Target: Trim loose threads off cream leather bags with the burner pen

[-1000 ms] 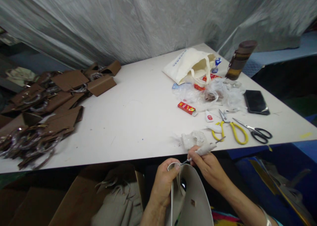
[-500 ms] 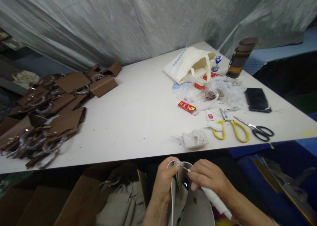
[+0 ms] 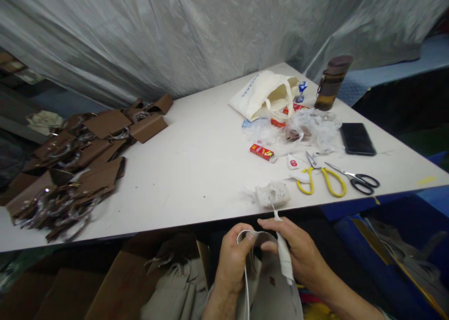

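My left hand [image 3: 233, 254] is closed on the top edge of a pale grey leather piece [image 3: 270, 282], which hangs open below the table's front edge. In my right hand [image 3: 298, 245] is a slim tool wrapped in white cloth [image 3: 284, 254], its thin metal tip pointing up toward a white wrapped block [image 3: 272, 194] on the table. My right thumb lies close to the leather's top edge; whether it touches is unclear.
Brown leather bags [image 3: 105, 123] are piled on the table's left. Yellow-handled scissors [image 3: 329, 182], black-handled scissors [image 3: 363, 182], a phone [image 3: 358, 139], a bottle [image 3: 331, 83], a cream tote bag [image 3: 263, 95] and a red box [image 3: 262, 152] lie right. Below is a carton [image 3: 115, 282].
My right hand has turned the wrapped tool upright, and its tip has moved up from the leather's edge. My left hand keeps its hold. The view has shifted slightly.
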{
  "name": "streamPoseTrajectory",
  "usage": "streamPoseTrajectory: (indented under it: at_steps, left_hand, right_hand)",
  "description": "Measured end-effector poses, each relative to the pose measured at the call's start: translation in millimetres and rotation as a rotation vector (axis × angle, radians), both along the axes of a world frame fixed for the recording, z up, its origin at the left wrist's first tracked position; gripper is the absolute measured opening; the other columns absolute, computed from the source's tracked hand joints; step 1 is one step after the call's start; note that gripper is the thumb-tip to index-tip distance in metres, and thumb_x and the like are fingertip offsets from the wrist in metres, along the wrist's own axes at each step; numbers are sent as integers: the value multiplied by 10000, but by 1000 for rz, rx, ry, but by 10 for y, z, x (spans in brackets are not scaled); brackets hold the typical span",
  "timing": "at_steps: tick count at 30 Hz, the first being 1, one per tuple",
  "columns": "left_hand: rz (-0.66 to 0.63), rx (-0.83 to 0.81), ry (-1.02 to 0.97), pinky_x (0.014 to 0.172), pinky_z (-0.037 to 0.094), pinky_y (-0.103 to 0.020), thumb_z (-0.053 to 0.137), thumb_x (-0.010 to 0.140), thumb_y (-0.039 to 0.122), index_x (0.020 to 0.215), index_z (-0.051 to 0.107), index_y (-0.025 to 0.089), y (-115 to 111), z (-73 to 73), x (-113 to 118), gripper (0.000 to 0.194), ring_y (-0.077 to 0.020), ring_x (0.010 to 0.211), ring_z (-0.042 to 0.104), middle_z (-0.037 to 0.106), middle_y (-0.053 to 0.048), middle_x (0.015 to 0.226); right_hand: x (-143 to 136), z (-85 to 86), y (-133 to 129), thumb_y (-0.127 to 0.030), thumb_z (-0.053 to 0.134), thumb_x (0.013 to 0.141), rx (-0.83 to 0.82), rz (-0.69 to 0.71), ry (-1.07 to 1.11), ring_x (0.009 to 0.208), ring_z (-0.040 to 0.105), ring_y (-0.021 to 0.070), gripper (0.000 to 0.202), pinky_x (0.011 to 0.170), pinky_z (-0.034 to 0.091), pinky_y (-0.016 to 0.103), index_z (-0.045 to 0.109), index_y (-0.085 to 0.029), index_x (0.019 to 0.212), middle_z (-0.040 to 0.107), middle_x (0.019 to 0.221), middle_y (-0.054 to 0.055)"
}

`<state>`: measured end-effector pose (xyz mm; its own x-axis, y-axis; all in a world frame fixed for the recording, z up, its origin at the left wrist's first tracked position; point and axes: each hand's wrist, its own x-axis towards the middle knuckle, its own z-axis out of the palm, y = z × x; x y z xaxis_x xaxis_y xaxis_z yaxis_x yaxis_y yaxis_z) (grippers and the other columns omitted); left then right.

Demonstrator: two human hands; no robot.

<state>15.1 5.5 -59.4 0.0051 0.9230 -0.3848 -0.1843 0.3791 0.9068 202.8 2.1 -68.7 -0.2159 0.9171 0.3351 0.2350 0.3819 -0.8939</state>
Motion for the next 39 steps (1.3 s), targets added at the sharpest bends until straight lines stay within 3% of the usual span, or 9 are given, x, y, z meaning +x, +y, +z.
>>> streamPoseTrajectory:
  at_steps: [7, 11, 15, 20, 24, 29, 34, 39]
  left_hand:
    - [-54, 138, 327, 663, 439, -254, 727, 834, 347, 794, 691, 169, -105, 235, 79, 186, -164, 685, 545, 621, -1, 706]
    - [-34, 182, 530, 696, 449, -266, 682, 844, 257, 818, 675, 190, -182, 337, 137, 73, -179, 717, 577, 637, 6, 736]
    - [-34, 204, 542, 695, 444, -256, 711, 798, 183, 880, 649, 208, -240, 369, 155, 105, -173, 734, 571, 612, 24, 766]
    - [-137, 228, 455, 743, 455, -267, 704, 788, 133, 939, 659, 209, -276, 433, 174, 175, -190, 812, 596, 649, -1, 852]
    - [-211, 239, 399, 764, 463, -274, 705, 801, 140, 976, 674, 197, -290, 484, 202, 187, -200, 851, 605, 662, -16, 878]
    - [-219, 190, 216, 839, 494, -282, 734, 758, 113, 996, 706, 187, -300, 550, 150, 250, -205, 918, 643, 705, -36, 958]
    - [-101, 235, 201, 932, 517, -320, 789, 779, 188, 994, 774, 164, -361, 615, -138, 216, -234, 1009, 668, 744, -83, 1050]
    - [295, 413, 527, 901, 530, -299, 749, 856, 227, 933, 792, 202, -722, 822, -516, 92, -210, 961, 678, 761, -51, 993]
  right_hand:
    - [-112, 157, -5, -291, 790, 895, -305, 84, -47, 808, 653, 167, 182, 724, 496, 254, 702, -241, 1046, 673, 924, -2]
    - [-111, 178, -49, -322, 781, 891, -385, 86, 3, 779, 629, 159, 135, 708, 466, 250, 707, -223, 946, 655, 874, -9]
    - [-103, 161, -88, -435, 800, 858, -490, 120, 151, 672, 557, 136, 267, 615, 418, 236, 677, -199, 850, 612, 744, -32]
    - [-97, 156, -92, -551, 870, 735, -621, 150, 333, 584, 469, 111, 438, 552, 365, 229, 635, -185, 788, 553, 653, -56]
    - [-66, 131, -118, -577, 842, 759, -603, 133, 343, 555, 415, 102, 456, 528, 327, 227, 604, -188, 749, 496, 616, -69]
    - [-4, 140, -192, -490, 700, 940, -307, -5, 94, 669, 513, 139, 335, 619, 382, 258, 646, -197, 787, 538, 739, -23]
    - [24, 126, -252, -436, 645, 994, -164, -51, -26, 701, 542, 160, 278, 654, 411, 276, 643, -213, 830, 544, 771, -5]
    - [12, 63, -279, -416, 655, 992, -145, -69, -77, 700, 571, 171, 249, 672, 431, 287, 620, -225, 836, 585, 778, 2]
